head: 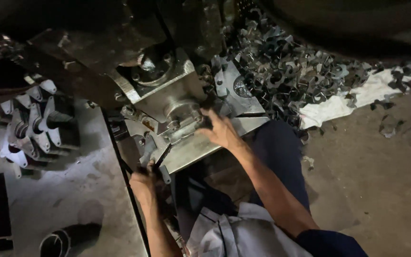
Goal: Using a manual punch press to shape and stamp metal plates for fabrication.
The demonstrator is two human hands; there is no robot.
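A heavy press machine with a steel die block (167, 95) fills the upper middle. My right hand (220, 129) reaches onto the die plate (200, 147), fingertips at the tool opening; whether it pinches a piece is hidden. My left hand (142, 183) grips a dark metal lever (160, 157) at the plate's front edge. Behind the die lies a heap of stamped metal pieces (291, 71).
A white cloth (343, 102) lies under the heap on the floor at right. At left, several light metal parts (29, 126) are threaded on a rod. A grey bench top (72, 200) holds a round dark ring (55, 242). My legs in dark trousers sit below the die.
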